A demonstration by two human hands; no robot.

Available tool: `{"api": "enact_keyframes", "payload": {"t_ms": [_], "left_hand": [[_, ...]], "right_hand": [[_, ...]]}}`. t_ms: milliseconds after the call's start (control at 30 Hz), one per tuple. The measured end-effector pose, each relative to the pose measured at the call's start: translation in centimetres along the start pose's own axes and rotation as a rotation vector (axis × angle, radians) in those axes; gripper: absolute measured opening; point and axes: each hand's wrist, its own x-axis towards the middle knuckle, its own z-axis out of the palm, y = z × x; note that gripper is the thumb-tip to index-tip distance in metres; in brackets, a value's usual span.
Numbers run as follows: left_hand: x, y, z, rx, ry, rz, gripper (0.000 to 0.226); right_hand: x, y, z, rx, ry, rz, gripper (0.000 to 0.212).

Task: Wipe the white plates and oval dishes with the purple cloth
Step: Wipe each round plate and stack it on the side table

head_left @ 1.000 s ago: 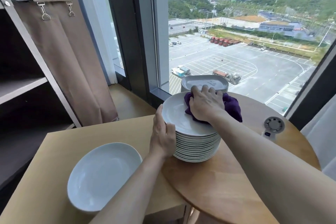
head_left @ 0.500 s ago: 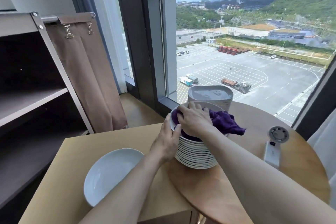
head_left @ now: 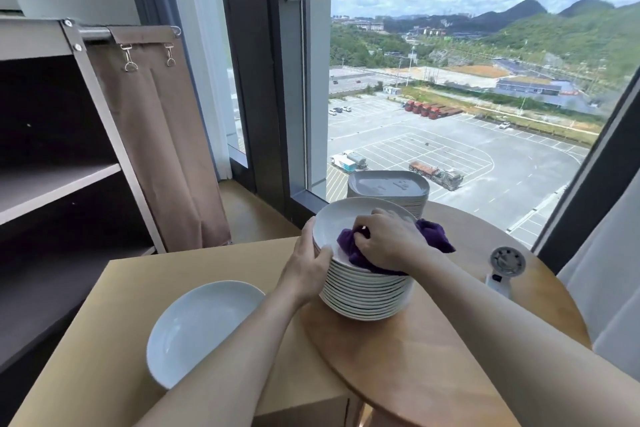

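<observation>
A tall stack of white plates (head_left: 363,295) stands on the round wooden table (head_left: 433,357). My right hand (head_left: 388,239) presses the purple cloth (head_left: 349,246) onto the top plate (head_left: 336,222), which looks tilted up toward me. My left hand (head_left: 308,267) grips the left rim of that top plate. Behind the stack is a pile of oval dishes (head_left: 388,187) turned upside down. One white oval dish (head_left: 197,326) lies alone on the square table at my left.
A small white hand-held fan (head_left: 502,270) rests on the round table's right side. A dark shelf unit (head_left: 52,184) with a brown curtain (head_left: 162,149) stands at left. A large window (head_left: 450,114) is straight ahead, and a white curtain (head_left: 606,288) hangs at right.
The cloth and my right hand slid from the plate's left edge back toward its middle. The camera view tipped upward, and my left hand stayed on the rim.
</observation>
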Motion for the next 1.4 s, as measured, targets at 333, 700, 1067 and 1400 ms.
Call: {"api": "enact_keyframes", "payload": {"t_ms": [333,700,1067,1400], "left_hand": [[0.8,-1.6,2.8,-0.080,0.199,0.043,0.080],[0.8,-2.4,3.1,-0.105,0.206,0.060,0.082],[0.5,-1.5,2.5,-0.097,0.169,0.078,0.066],[0.6,-1.4,2.2,-0.094,0.136,-0.014,0.082]], "right_hand": [[3.9,2.0,1.2,-0.176,0.106,0.202,0.040],[7.3,0.5,3.1,-0.113,0.153,0.067,0.040],[3.5,-3.2,3.2,0.045,0.044,-0.011,0.039],[-0.4,-2.4,1.8,0.033,-0.088,0.051,0.063]]}}
